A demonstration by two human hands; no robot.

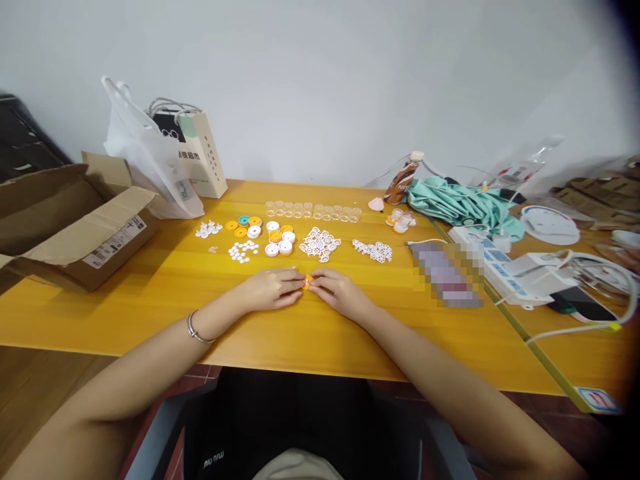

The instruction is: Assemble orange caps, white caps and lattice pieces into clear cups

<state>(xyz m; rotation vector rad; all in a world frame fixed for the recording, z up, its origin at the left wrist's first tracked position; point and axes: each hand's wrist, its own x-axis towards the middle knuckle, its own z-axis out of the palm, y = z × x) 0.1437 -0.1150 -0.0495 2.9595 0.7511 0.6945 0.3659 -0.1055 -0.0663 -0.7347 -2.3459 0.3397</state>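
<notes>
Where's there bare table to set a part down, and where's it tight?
Bare: table between the cardboard box and left hand; between the right hand and the pixelated item; nearside of the orange piece both pinch. Crowded: beyond the hands, among small white discs, round orange-and-white pieces and openwork parts; around the power strip.

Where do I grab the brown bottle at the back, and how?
Probably grip the brown bottle around its middle, below the pale cap, from the left: its body is tall and narrow, and green fabric crowds its right side.
</notes>
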